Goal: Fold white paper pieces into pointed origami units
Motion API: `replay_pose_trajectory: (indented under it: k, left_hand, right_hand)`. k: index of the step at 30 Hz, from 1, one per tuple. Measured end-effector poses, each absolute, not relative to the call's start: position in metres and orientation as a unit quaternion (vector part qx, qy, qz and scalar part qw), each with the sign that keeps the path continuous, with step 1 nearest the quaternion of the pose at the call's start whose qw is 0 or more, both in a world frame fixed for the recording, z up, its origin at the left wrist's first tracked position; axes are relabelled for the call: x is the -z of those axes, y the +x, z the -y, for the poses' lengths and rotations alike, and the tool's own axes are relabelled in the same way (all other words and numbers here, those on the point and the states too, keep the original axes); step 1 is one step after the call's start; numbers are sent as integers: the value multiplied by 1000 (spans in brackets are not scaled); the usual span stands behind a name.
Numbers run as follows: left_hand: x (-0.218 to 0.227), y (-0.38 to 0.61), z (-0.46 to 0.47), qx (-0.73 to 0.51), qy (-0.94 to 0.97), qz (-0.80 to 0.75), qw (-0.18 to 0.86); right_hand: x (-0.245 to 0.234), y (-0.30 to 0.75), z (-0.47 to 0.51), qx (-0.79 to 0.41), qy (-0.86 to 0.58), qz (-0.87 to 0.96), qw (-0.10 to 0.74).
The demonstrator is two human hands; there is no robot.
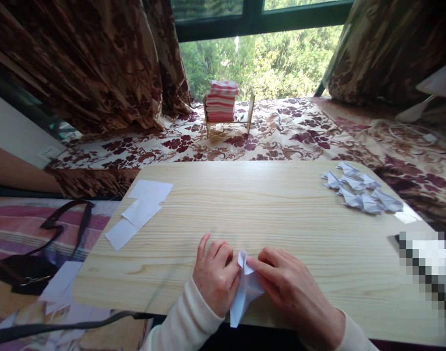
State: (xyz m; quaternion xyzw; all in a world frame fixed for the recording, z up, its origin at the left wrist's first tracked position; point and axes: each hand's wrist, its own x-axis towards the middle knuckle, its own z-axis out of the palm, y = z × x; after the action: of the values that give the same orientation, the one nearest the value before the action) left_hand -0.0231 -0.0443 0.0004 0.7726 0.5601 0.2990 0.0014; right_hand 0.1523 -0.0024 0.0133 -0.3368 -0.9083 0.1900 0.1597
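Between my hands, at the table's near edge, is a partly folded sheet of white paper (245, 291), its top end pinched up and its lower end pointing toward me. My left hand (216, 275) grips the paper's left side, with the thumb and index finger near the top fold and the little finger raised. On the other side, my right hand (291, 280) presses its fingertips to the upper right flap. Parts of both thumbs are hidden behind the fingers and paper.
Flat white paper sheets (138, 209) lie at the table's left. Several folded paper pieces (365, 189) cluster at the far right, above a pixelated dark-edged object (428, 263). A small rack (228, 122) holds folded striped cloths (222, 101) by the window. A black bag (23, 273) lies left of the table.
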Motion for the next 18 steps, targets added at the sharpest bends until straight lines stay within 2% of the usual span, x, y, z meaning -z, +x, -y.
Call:
replay_pose_trajectory:
  k: [11, 18]
  left_hand:
    - [-7, -33, 58, -290, 777, -557, 40]
    - [-1, -31, 59, -300, 778, -552, 24]
  right_hand:
    - [-15, 151, 2, -180, -341, 910, 152]
    - [-18, 158, -3, -175, -286, 931, 147]
